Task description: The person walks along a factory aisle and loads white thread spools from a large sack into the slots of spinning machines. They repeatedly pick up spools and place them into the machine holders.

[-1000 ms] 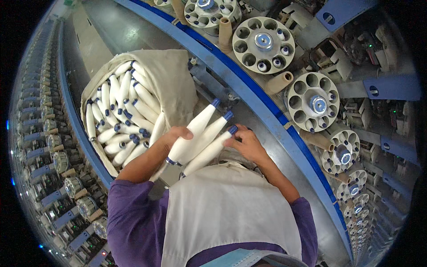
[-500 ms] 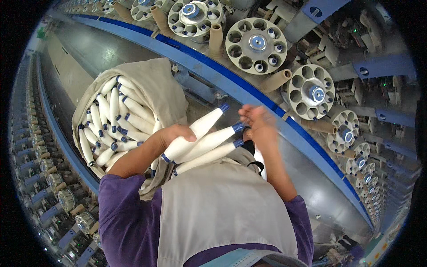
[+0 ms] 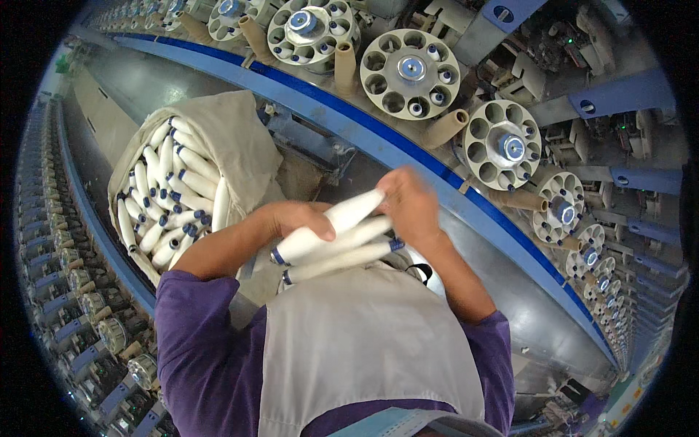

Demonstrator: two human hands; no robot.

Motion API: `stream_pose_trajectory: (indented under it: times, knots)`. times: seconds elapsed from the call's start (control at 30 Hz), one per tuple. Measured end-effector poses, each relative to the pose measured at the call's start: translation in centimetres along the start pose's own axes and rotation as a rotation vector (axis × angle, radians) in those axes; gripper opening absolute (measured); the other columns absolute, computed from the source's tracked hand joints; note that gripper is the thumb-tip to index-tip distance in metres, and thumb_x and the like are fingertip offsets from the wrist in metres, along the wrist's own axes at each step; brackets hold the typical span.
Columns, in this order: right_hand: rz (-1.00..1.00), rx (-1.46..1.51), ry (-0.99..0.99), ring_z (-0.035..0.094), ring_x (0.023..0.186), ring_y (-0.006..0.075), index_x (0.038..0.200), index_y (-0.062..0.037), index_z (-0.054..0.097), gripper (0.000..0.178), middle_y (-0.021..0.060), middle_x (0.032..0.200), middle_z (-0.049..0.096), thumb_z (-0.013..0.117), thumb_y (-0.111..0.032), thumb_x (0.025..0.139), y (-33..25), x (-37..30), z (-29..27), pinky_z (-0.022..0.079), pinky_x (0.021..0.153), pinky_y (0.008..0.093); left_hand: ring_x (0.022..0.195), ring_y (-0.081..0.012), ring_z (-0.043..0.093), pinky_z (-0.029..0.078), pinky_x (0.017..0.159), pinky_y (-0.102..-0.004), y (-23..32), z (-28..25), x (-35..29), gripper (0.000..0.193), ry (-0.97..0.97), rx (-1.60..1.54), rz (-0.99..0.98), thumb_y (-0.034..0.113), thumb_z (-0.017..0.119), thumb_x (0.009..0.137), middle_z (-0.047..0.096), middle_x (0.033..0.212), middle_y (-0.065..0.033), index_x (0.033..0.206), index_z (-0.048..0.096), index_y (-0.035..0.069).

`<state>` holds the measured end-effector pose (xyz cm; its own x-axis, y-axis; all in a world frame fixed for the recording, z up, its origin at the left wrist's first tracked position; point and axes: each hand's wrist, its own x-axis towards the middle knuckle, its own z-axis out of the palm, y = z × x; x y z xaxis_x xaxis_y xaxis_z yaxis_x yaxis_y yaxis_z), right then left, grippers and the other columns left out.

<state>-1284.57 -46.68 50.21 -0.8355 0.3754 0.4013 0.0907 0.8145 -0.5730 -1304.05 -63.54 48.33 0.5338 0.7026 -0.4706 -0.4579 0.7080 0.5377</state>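
Note:
My left hand [image 3: 302, 218] is closed around a few white yarn bobbins [image 3: 338, 224] with blue tube ends, held side by side in front of my apron. The lowest bobbin [image 3: 338, 262] lies along the apron's top. At the upper bobbin's far tip, my right hand [image 3: 411, 207], a little blurred, has its fingers curled over the end and hides the blue tube there. Any loose thread is too fine to make out. To the left, a cloth sack [image 3: 251, 149] gapes wide, full of similar bobbins [image 3: 166, 178].
A blue machine rail [image 3: 364, 113] curves across in front of me. Behind it stand round bobbin magazines [image 3: 411, 69], some pockets holding bobbins, and brown cone tubes [image 3: 445, 130]. Another machine row [image 3: 95, 313] runs along the left. A grey metal surface [image 3: 510, 280] stretches to the right.
My right hand has moved left and closed over the upper bobbin's tip, which was bare before. The bobbins have shifted slightly toward me, and the sack appears a little farther left.

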Motion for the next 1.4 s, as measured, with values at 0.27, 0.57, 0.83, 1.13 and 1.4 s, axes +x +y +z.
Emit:
stream_pose_trajectory:
  times: [0.27,0.57,0.83,1.13,1.4]
  knots:
    - [0.613,0.391,-0.113,0.057,0.069,0.0153,0.090,-0.0048,0.066,0.019,0.0071,0.087,0.061,0.071,-0.022,0.084,0.1,-3.5,-6.9,0.047,0.061,0.0325,0.113,-0.0306,0.057,0.044,0.099,-0.0387,-0.8,2.4,0.8,0.087,0.133,-0.147,0.106,0.027,0.071,0.068,0.055,0.129,-0.0213,0.143,0.039,-0.002]
    - [0.104,-0.107,-0.207,0.064,0.077,0.0308,0.089,-0.0058,0.070,0.010,0.0112,0.081,0.065,0.062,-0.009,0.083,5.3,-9.8,-3.6,0.051,0.069,0.0379,0.120,-0.0257,0.050,0.038,0.103,-0.0356,0.6,4.9,4.0,0.093,0.147,0.146,-0.030,0.026,0.075,0.070,0.050,0.135,-0.0177,0.148,0.030,0.001]
    - [0.777,-1.028,-0.212,0.066,0.096,0.0316,0.110,-0.0105,0.067,0.035,0.0159,0.102,0.068,0.073,-0.013,0.075,19.6,-21.1,-31.4,0.053,0.078,0.0409,0.119,-0.0258,0.053,0.040,0.103,-0.0366,0.8,4.5,4.7,0.086,0.058,0.026,-0.037,0.031,0.071,0.078,0.050,0.137,-0.0174,0.149,0.030,0.004]
    - [0.522,0.516,-0.579,0.064,0.078,0.0209,0.102,-0.0010,0.067,0.030,0.0161,0.087,0.069,0.060,-0.029,0.094,5.9,-11.3,-8.4,0.050,0.075,0.0362,0.123,-0.0224,0.049,0.037,0.105,-0.0340,4.5,7.1,12.7,0.095,0.075,0.552,0.142,0.033,0.073,0.073,0.049,0.138,-0.0148,0.149,0.027,0.001]
    - [0.601,-0.634,-0.150,0.066,0.072,0.0373,0.088,0.0005,0.067,0.028,0.0202,0.081,0.068,0.067,-0.027,0.087,11.4,-12.5,-19.8,0.053,0.062,0.0413,0.101,-0.0259,0.053,0.042,0.092,-0.0359,9.4,10.0,29.1,0.066,0.564,0.829,1.203,0.002,0.067,0.066,0.050,0.110,-0.0134,0.126,0.042,0.005]
